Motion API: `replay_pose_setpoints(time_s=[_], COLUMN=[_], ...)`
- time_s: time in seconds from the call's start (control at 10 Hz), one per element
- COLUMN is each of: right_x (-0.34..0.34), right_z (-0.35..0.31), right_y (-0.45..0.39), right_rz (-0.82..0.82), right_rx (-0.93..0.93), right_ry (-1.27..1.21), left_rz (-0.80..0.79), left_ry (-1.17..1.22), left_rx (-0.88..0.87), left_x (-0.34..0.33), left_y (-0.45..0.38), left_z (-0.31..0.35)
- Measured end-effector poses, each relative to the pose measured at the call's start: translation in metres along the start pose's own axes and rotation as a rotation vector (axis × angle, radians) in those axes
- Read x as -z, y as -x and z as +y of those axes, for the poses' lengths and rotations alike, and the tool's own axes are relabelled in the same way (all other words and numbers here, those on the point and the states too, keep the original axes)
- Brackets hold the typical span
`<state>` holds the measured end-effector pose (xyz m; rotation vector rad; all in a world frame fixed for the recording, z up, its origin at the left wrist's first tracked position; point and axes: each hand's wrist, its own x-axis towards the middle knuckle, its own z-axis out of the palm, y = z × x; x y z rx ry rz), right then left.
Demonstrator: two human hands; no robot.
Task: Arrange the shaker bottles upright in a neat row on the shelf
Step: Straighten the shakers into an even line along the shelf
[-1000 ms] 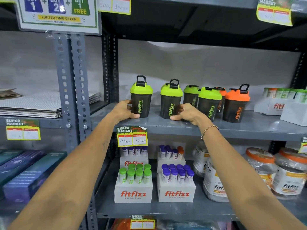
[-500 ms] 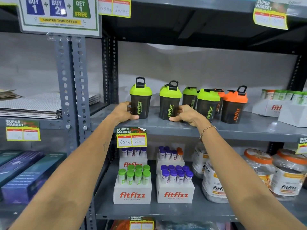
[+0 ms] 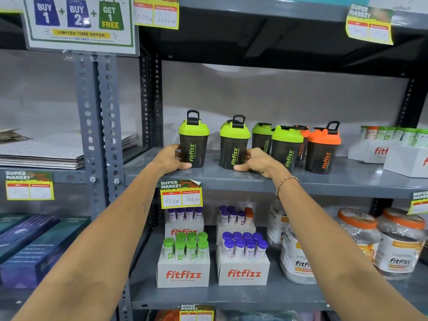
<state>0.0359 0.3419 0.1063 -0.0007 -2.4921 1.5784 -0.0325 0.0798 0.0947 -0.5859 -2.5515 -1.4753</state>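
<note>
Several dark shaker bottles stand upright on the grey shelf (image 3: pixel 231 179). My left hand (image 3: pixel 170 158) wraps the base of the leftmost green-lidded shaker (image 3: pixel 194 141). My right hand (image 3: pixel 257 162) grips the lower right side of the second green-lidded shaker (image 3: pixel 234 144). To the right stand a third green-lidded shaker (image 3: pixel 261 137) set further back, a fourth green-lidded shaker (image 3: pixel 287 149) in front, an orange-lidded shaker (image 3: pixel 323 149), and another orange-lidded shaker (image 3: pixel 302 141) mostly hidden behind them.
White fitfizz boxes (image 3: pixel 379 149) of tubes stand at the shelf's right end. A steel upright (image 3: pixel 97 126) borders the left, with stacked mats (image 3: pixel 46 151) beyond it. A price tag (image 3: pixel 180 194) hangs on the shelf edge. Tube boxes (image 3: pixel 184 262) and jars (image 3: pixel 359 235) fill the lower shelf.
Both hands keep their hold on the two left shakers, which stay about where they were. The view has shifted slightly.
</note>
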Motion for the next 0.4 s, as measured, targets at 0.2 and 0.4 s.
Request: replay_pose_setpoints(time_s=[0.2, 0.4], right_x=[0.0024, 0.0046], right_z=[0.0028, 0.0065], right_y=[-0.001, 0.0056], right_rz=[-0.037, -0.014], right_rx=[0.006, 0.021], right_ry=[-0.007, 0.02], left_rz=[0.001, 0.075], left_ry=[-0.029, -0.088], left_rx=[-0.006, -0.005], left_x=[-0.0003, 0.0034], left_y=[-0.0034, -0.0012], left_z=[-0.0027, -0.0052])
